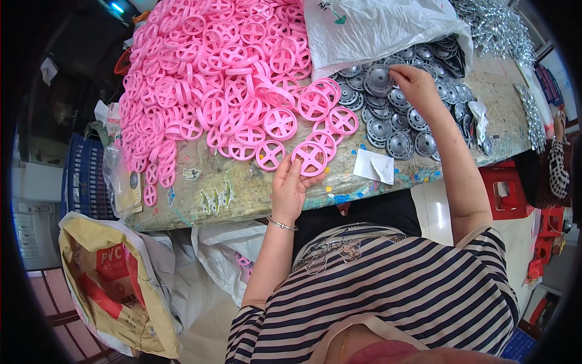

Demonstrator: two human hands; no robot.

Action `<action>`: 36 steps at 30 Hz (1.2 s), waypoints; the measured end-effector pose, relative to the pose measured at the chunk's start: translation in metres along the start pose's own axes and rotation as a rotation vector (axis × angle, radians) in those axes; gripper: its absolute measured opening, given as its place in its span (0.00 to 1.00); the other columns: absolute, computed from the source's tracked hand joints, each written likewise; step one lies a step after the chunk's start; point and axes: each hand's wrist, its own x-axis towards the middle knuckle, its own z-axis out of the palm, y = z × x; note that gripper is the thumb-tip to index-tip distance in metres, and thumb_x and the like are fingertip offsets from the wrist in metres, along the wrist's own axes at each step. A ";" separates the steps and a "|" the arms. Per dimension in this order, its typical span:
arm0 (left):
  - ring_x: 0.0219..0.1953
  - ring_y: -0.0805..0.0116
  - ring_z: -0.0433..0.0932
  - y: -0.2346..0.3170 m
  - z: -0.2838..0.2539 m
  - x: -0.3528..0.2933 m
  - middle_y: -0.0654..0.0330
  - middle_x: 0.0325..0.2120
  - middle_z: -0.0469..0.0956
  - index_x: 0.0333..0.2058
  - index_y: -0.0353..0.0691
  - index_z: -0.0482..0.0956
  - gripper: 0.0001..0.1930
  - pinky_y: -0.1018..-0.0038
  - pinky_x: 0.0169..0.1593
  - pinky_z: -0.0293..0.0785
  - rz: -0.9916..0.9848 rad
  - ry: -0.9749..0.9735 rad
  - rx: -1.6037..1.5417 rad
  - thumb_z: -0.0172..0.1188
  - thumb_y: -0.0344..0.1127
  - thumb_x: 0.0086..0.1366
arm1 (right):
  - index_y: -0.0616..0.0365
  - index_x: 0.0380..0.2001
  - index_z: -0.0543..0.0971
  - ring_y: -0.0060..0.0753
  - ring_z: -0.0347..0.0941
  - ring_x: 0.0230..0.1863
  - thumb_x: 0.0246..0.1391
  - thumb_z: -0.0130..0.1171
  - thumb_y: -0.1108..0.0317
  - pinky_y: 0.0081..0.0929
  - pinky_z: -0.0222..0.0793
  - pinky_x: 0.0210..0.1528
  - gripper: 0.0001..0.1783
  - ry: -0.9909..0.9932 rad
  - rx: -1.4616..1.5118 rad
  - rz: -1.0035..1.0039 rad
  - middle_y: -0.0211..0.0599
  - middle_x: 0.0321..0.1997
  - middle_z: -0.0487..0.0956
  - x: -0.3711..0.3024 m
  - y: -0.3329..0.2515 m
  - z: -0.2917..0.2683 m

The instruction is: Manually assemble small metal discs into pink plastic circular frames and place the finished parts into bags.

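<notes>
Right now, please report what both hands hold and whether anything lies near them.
Left hand: holding pink wheel. Right hand: pinching gray disc by its rim, over gray pile. White paper right of left hand, untouched.

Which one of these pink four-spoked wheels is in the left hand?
The pink wheel pinched at its lower-left rim by the left hand, whose thumb overlaps it; the other pink wheels lie loose in the heap.
</notes>
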 end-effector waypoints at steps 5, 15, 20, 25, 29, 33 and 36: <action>0.48 0.58 0.77 -0.001 -0.004 0.001 0.52 0.48 0.73 0.52 0.33 0.66 0.15 0.62 0.45 0.81 0.014 0.001 0.006 0.44 0.34 0.71 | 0.61 0.42 0.80 0.16 0.73 0.35 0.57 0.58 0.66 0.18 0.68 0.38 0.12 -0.134 0.252 0.043 0.28 0.33 0.81 -0.014 -0.040 0.005; 0.49 0.64 0.75 -0.002 0.004 0.002 0.55 0.49 0.72 0.56 0.35 0.63 0.16 0.63 0.50 0.78 0.031 -0.011 0.020 0.42 0.31 0.71 | 0.59 0.37 0.80 0.42 0.76 0.35 0.48 0.62 0.70 0.31 0.71 0.36 0.12 -0.200 0.150 -0.412 0.42 0.33 0.78 -0.098 -0.104 0.089; 0.50 0.65 0.74 -0.002 0.001 -0.002 0.55 0.50 0.71 0.56 0.34 0.63 0.17 0.62 0.52 0.77 0.037 -0.043 0.016 0.43 0.29 0.71 | 0.60 0.39 0.79 0.38 0.75 0.36 0.48 0.63 0.67 0.29 0.70 0.35 0.14 -0.153 0.227 -0.263 0.39 0.32 0.78 -0.103 -0.112 0.089; 0.49 0.65 0.75 -0.004 -0.004 0.001 0.54 0.49 0.72 0.55 0.32 0.65 0.16 0.63 0.51 0.78 0.042 -0.103 0.014 0.43 0.27 0.70 | 0.61 0.35 0.79 0.38 0.74 0.31 0.46 0.64 0.65 0.32 0.69 0.34 0.14 -0.498 0.409 0.044 0.42 0.29 0.76 -0.102 -0.109 0.091; 0.49 0.64 0.75 -0.006 -0.004 0.000 0.54 0.48 0.72 0.55 0.32 0.66 0.16 0.63 0.50 0.79 0.029 -0.072 0.044 0.44 0.27 0.70 | 0.61 0.35 0.79 0.38 0.73 0.30 0.47 0.64 0.64 0.32 0.68 0.34 0.14 -0.498 0.385 0.060 0.43 0.29 0.76 -0.107 -0.107 0.095; 0.48 0.64 0.75 -0.003 -0.002 -0.001 0.54 0.48 0.72 0.54 0.32 0.66 0.15 0.63 0.49 0.79 0.048 -0.064 0.082 0.42 0.29 0.71 | 0.61 0.35 0.79 0.37 0.73 0.30 0.47 0.64 0.64 0.31 0.68 0.34 0.14 -0.482 0.389 0.027 0.42 0.29 0.76 -0.109 -0.109 0.097; 0.48 0.63 0.76 -0.003 0.002 -0.004 0.54 0.47 0.72 0.54 0.33 0.66 0.15 0.63 0.49 0.79 0.060 -0.009 0.080 0.41 0.32 0.72 | 0.62 0.37 0.78 0.38 0.73 0.30 0.47 0.64 0.65 0.31 0.68 0.34 0.15 -0.412 0.444 -0.022 0.42 0.29 0.76 -0.115 -0.107 0.105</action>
